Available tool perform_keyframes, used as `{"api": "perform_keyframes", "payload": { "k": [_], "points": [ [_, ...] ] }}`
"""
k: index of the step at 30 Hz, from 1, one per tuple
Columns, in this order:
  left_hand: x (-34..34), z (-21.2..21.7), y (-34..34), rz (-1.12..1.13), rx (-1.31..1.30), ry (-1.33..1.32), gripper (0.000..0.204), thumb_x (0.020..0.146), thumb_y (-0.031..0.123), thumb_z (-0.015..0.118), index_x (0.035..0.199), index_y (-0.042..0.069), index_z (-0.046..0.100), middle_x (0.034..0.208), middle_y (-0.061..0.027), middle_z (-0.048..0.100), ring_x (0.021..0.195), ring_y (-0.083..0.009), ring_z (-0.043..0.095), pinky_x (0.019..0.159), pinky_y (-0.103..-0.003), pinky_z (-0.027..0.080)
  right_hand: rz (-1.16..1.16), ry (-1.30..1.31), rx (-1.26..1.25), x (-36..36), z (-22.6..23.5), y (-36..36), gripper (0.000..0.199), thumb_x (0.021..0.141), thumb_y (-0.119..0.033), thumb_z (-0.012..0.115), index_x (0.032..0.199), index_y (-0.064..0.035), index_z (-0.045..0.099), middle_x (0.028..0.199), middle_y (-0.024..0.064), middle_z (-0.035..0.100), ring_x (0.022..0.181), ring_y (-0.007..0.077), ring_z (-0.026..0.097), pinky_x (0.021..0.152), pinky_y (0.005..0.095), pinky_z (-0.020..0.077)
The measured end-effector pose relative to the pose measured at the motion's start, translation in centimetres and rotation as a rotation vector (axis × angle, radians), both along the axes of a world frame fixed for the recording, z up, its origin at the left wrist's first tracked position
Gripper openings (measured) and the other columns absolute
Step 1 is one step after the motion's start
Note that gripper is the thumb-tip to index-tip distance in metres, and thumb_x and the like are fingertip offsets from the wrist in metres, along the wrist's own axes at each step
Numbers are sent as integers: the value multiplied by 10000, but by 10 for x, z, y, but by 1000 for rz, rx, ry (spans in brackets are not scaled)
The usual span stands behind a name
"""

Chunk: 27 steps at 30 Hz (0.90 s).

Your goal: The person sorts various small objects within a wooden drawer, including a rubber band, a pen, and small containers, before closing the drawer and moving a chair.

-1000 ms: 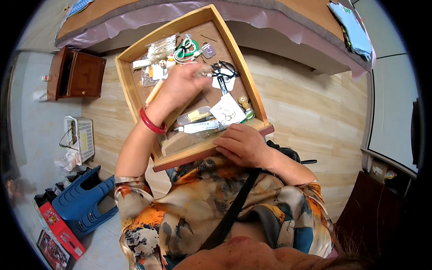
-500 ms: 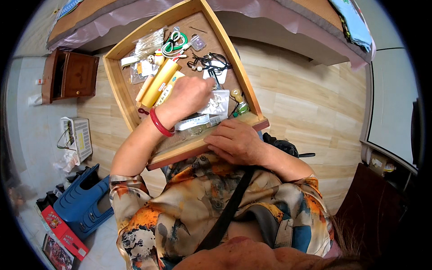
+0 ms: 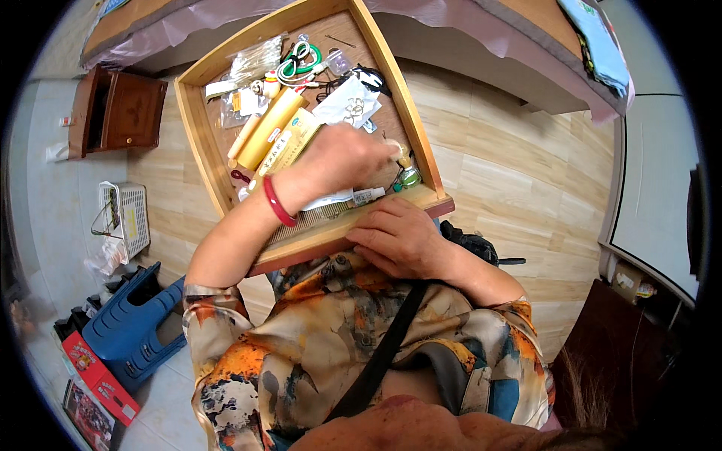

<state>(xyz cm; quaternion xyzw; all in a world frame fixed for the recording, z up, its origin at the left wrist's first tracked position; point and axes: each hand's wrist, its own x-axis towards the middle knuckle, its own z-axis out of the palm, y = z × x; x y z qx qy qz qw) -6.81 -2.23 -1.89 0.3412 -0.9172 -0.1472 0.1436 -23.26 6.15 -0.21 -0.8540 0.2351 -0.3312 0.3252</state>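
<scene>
A wooden drawer (image 3: 419, 124) lies across my lap, full of small items. My left hand (image 3: 350, 156), with a red bangle at its wrist, is inside it with fingers drawn together. Its fingertips are at the pale top of a green-and-gold bottle-shaped ornament (image 3: 409, 174); what they pinch is hidden. My right hand (image 3: 395, 234) is curled over the drawer's front edge. Beyond the left hand lies a white packet with metal rings (image 3: 350, 105). Beside that hand are a yellow box (image 3: 289, 143) and a yellow tube (image 3: 269, 129). A comb (image 3: 301, 225) and a small white tube (image 3: 368, 196) lie along the front.
Also in the drawer are a bag of cotton swabs (image 3: 254, 62), a white cable (image 3: 297, 64) and a small clear case (image 3: 338, 62). A bed (image 3: 466, 30) stands ahead. To the left are a brown cabinet (image 3: 129, 113), a white basket (image 3: 134, 218) and a blue stool (image 3: 128, 331).
The white packet with metal rings has moved to the far part of the drawer, over the black cords. My left hand has shifted right to the ornament. My right hand stays on the edge.
</scene>
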Motion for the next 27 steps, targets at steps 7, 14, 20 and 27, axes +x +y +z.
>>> {"api": "perform_keyframes", "payload": {
  "k": [7,14,20,27],
  "points": [
    [-7,-24,-7,35,-111,-118,139,708,94,585,839,135,610,537,-88,550,518,-243,588,471,-367,451,2,-2,4,1,-1,0,285,617,-59,671,890,-62,590,844,52,564,787,230,534,662,346,446],
    [19,-1,-24,390,-8,146,140,765,167,619,883,100,657,673,-118,625,605,-273,619,533,-352,485,-4,10,-5,2,-2,-1,294,612,-62,677,893,-66,592,840,43,562,782,227,533,659,344,444],
    [48,3,-23,542,298,242,170,740,183,664,883,95,687,739,-145,641,651,-281,632,597,-342,504,5,12,-1,3,-3,-2,289,623,-74,680,899,-73,592,843,41,563,787,227,533,660,345,441],
    [-6,-11,6,252,213,-8,196,706,248,697,802,83,652,702,-119,633,659,-315,618,562,-376,493,13,28,-4,4,-3,-3,253,657,-83,671,896,-76,588,849,38,563,798,228,529,668,345,439]
  ]
}}
